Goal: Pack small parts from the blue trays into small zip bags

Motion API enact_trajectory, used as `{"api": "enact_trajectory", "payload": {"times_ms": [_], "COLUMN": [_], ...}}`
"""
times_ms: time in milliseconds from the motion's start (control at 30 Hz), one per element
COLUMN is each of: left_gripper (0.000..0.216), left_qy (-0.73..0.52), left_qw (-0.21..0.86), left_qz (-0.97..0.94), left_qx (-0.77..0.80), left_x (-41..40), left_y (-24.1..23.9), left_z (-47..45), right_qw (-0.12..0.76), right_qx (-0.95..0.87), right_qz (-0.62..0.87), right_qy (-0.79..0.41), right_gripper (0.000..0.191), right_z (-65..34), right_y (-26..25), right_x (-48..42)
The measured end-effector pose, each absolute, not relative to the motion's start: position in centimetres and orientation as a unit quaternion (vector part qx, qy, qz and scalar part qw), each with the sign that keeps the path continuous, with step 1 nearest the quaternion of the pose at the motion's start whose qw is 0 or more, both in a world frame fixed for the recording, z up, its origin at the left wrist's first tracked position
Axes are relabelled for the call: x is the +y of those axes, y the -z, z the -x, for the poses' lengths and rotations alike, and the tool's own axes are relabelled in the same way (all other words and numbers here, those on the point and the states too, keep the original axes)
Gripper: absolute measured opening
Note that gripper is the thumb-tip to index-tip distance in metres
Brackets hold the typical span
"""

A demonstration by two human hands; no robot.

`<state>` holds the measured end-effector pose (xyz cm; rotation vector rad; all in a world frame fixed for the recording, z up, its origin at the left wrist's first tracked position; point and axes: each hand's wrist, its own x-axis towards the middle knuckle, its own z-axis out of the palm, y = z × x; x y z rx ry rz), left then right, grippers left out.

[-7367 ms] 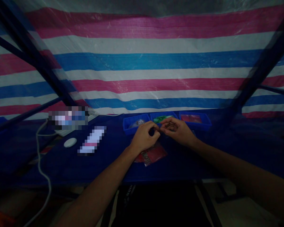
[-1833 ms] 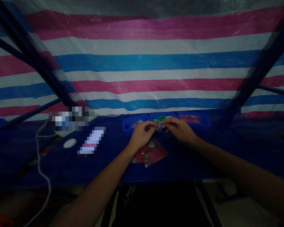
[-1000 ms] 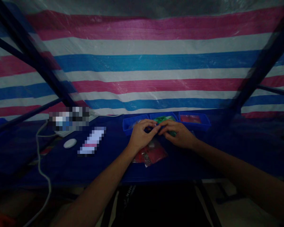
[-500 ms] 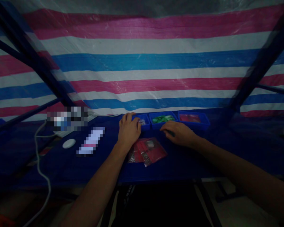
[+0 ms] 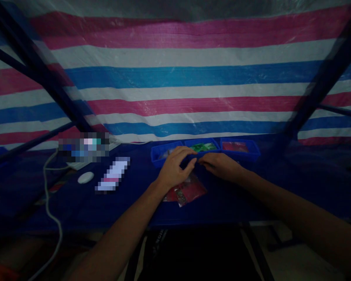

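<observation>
In the head view my left hand [image 5: 175, 168] is over the table's middle, its thumb and curved fingers apart with nothing visible between them. My right hand [image 5: 222, 166] faces it a short way to the right, fingers bent together in a pinch; whatever they hold, if anything, is too dark to make out. Beneath and in front of my left hand lie red-and-clear plastic packets [image 5: 193, 191]. Behind the hands stand a left blue bin [image 5: 156, 150] with small clear packets, a middle bin holding green packets [image 5: 204, 147], and a right bin with red packets [image 5: 235, 146].
A blurred-out phone-like slab [image 5: 114, 174] and a white round object [image 5: 85, 178] lie on the blue table [image 5: 128, 208] at left. Behind them are pixelated items [image 5: 83, 147] and a white cable [image 5: 48, 199]. A striped sheet [image 5: 187, 84] hangs behind the table between blue frame posts.
My left hand has come out of the left bin and moved right, towards my right hand, covering part of the packets. My right hand has hardly moved.
</observation>
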<state>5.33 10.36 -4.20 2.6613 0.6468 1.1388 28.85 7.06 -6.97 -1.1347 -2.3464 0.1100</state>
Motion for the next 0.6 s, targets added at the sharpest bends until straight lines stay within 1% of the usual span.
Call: {"api": "enact_trajectory", "payload": {"times_ms": [67,133,167,200,300,367,433,533,600], "left_gripper": [0.038,0.053,0.055,0.051,0.027,0.017,0.014,0.014,0.017], "left_qy": [-0.366,-0.364,-0.364,-0.362,-0.355,-0.361,-0.374,-0.391,-0.404], "left_qw": [0.132,0.163,0.179,0.2,0.271,0.301,0.309,0.325,0.35], "left_qz": [-0.899,-0.89,-0.883,-0.877,-0.854,-0.84,-0.831,-0.816,-0.799], "left_qx": [0.2,0.222,0.235,0.247,0.267,0.272,0.273,0.275,0.274], "left_x": [10.0,10.0,10.1,10.3,10.7,10.8,10.8,10.8,10.8], "left_y": [4.5,4.7,4.8,4.9,4.9,4.8,4.8,4.9,5.2], "left_z": [-5.8,-6.2,-6.2,-6.3,-6.2,-6.2,-6.2,-6.3,-6.5], "right_qw": [0.322,0.394,0.43,0.462,0.526,0.546,0.554,0.535,0.52], "right_qx": [-0.843,-0.804,-0.782,-0.759,-0.702,-0.678,-0.663,-0.656,-0.648], "right_qz": [0.426,0.431,0.427,0.419,0.389,0.379,0.376,0.386,0.393], "right_qy": [-0.063,-0.113,-0.148,-0.186,-0.281,-0.314,-0.335,-0.368,-0.395], "right_gripper": [0.026,0.023,0.023,0.023,0.028,0.031,0.035,0.044,0.045], "right_z": [-28.7,-28.5,-28.4,-28.3,-27.9,-27.8,-27.7,-27.7,-27.7], "right_y": [6.5,6.0,5.9,5.7,5.8,6.0,6.2,6.4,6.5], "right_x": [6.8,6.4,6.3,6.2,6.1,6.2,6.3,6.4,6.6]}}
